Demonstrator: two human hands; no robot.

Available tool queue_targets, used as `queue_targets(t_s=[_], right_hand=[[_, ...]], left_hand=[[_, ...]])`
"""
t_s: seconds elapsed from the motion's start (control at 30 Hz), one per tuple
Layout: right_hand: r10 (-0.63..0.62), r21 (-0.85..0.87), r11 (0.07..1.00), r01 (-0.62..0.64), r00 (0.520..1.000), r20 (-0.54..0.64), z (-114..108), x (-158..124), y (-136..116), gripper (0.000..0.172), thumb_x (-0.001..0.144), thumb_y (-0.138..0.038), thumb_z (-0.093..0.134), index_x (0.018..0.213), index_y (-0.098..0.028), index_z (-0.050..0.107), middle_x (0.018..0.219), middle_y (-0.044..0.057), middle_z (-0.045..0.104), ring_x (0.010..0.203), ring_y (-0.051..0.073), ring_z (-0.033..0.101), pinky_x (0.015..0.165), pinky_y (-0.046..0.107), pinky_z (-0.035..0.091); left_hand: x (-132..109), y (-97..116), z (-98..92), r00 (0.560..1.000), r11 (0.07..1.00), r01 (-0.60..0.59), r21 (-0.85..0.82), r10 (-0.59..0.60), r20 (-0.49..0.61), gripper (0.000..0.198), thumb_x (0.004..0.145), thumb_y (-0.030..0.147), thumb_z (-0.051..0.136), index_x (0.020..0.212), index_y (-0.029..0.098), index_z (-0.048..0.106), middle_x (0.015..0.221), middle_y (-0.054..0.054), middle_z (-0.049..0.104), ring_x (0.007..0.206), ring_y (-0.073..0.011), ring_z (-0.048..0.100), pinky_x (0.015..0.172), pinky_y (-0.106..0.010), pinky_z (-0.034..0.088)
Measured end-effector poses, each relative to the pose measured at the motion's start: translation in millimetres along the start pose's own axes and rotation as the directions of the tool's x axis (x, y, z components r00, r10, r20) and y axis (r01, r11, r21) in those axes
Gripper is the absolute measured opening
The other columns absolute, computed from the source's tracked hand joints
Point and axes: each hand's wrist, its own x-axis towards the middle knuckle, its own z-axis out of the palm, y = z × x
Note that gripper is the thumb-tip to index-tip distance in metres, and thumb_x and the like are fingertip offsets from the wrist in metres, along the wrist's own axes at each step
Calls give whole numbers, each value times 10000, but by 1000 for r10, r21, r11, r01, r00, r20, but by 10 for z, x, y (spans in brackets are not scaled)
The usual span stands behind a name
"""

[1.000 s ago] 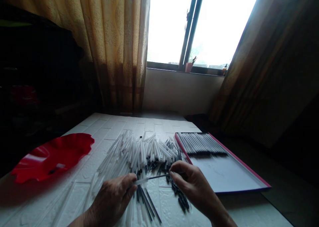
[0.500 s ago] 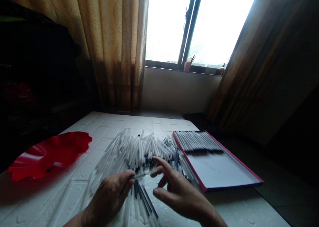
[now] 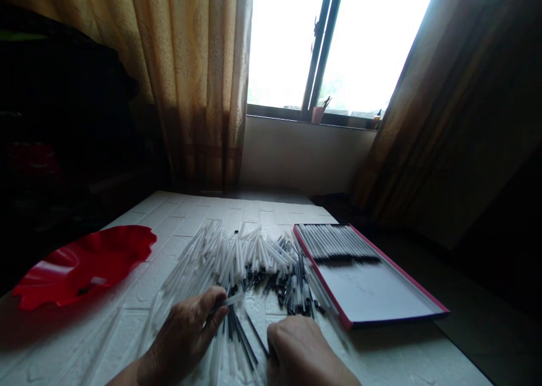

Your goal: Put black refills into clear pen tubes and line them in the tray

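My left hand (image 3: 188, 332) pinches a short translucent pen barrel (image 3: 234, 299) between thumb and forefinger, its free end pointing right. Lower and to the right, my right hand (image 3: 302, 346) is closed, its fingertips mostly hidden behind the knuckles. A thin dark pen refill (image 3: 256, 333) slants up and left from those fingers. More dark refills (image 3: 241, 336) lie fanned on the table below my left hand. Beyond both hands spreads a heap of translucent pen barrels (image 3: 237, 253). Small black and clear pen parts (image 3: 296, 293) are gathered at its right side.
A shallow pink-rimmed box (image 3: 402, 272) stands at the right with a row of pens (image 3: 339, 242) across its far half. A wavy red bowl (image 3: 91, 259) sits on the left. Past the white brick-patterned table (image 3: 178, 211) are curtains (image 3: 195, 81) and a window.
My right hand has dropped toward me from beside the barrel and closed at the refills; one refill now tilts from its fingers. My left hand stays nearly still with the barrel.
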Motion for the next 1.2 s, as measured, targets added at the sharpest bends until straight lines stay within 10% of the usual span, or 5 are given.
queue_targets(t_s=[0.33,0.53,0.7,0.93,1.2], right_hand=[[63,215,977,12,938,-340,106,-32,433,183,795,-97,518,841,-182,674,762,56,725,706,204,664,586,259,388],[128,668,627,401,792,-596,56,32,423,192,874,-273,506,915,-189,674,756,28,688,677,168,629,585,241,454],[199,771,434,466,785,-587,89,70,380,236,853,-389,608,899,-174,692,828,65,712,768,201,664,674,274,513],[207,583,682,441,649,-732,147,171,467,238,907,-356,552,909,-185,717,870,74,703,783,214,670,713,307,500],[94,434,867,247,772,-628,132,174,530,362,943,-377,483,703,-215,700,754,33,698,690,190,662,654,280,453]], left_hand=[[-8,-43,20,1000,1000,-11,25,11,-4,253,1056,370,296,1018,237,508,763,-3,734,640,-170,755,578,-210,582],[-12,-57,24,1000,1000,6,28,-6,-4,268,1059,384,276,1033,248,506,783,0,744,673,-168,762,600,-203,587],[6,-42,11,999,999,38,21,-38,0,278,1064,383,252,1044,252,496,710,40,720,593,-131,743,572,-173,569],[21,-47,-81,996,996,87,26,-86,-34,254,1056,392,287,1046,241,490,691,38,708,565,-144,733,539,-186,556],[20,-116,-107,995,997,74,35,-71,-68,263,1048,414,324,1042,228,510,817,-14,754,683,-163,763,598,-194,574]])
